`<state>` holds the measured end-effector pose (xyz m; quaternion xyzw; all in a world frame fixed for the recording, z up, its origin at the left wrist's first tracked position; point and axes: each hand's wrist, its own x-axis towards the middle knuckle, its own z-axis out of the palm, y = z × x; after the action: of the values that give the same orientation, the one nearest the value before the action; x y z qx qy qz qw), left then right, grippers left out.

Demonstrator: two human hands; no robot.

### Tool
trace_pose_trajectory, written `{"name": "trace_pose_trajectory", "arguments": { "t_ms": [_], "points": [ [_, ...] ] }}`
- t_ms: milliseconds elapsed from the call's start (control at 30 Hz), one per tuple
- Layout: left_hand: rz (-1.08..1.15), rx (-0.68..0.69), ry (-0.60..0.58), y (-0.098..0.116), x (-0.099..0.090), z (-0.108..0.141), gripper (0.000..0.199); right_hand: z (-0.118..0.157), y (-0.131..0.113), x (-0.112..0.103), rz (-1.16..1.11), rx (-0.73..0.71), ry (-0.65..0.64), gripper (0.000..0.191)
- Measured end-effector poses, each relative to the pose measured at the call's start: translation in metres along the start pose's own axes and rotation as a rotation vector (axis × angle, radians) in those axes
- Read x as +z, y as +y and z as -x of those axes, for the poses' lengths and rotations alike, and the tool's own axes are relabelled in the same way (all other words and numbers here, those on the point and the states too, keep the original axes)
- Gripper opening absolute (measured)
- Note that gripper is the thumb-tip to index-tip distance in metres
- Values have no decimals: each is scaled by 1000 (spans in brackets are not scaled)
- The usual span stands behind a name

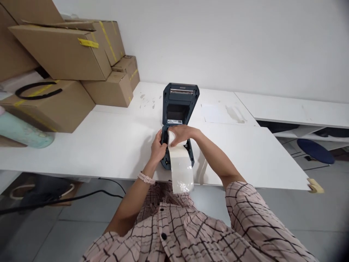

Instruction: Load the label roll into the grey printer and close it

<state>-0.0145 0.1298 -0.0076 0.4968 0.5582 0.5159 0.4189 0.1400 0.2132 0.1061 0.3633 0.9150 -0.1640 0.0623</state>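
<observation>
Paper roll point(171, 138) inside the open printer point(183, 98), on the desk point(117, 140)
Left hand point(158, 148) clasps the printer's side, right hand point(181, 133) the roll — probably light, its strip point(181, 168) slippery — better taken by the ends.

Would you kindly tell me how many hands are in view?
2: the left hand holds the side of the open printer; the right hand is on the white roll inside it.

Boxes point(65, 56) stand on the worktop point(117, 142), left of the printer point(177, 117); a stool point(315, 151) stands far right. Inside the printer apparently sits the roll point(171, 138), its strip point(181, 169) overhanging the worktop's front edge.
</observation>
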Motion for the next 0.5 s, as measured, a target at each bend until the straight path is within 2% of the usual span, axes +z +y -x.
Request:
{"name": "trace_pose_trajectory", "arguments": {
  "t_ms": [67,133,233,333,400,500],
  "points": [
    [-15,1,-10,1,-1,0,86,-6,-3,10,24,42,-36,73],
    [-22,7,-20,0,-1,1,85,2,-2,20,1,55,2,73],
    [-22,24,-28,0,-2,1,82,37,-7,40,-37,11,198,63],
    [-23,29,-25,1,-2,3,76,81,-27,73,-70,-69,383,56],
    [-22,21,-16,3,-1,4,74,103,-45,99,-75,-66,452,59],
    [-15,13,-15,5,0,7,70,118,-66,126,-41,-7,520,61]
  ]
}}
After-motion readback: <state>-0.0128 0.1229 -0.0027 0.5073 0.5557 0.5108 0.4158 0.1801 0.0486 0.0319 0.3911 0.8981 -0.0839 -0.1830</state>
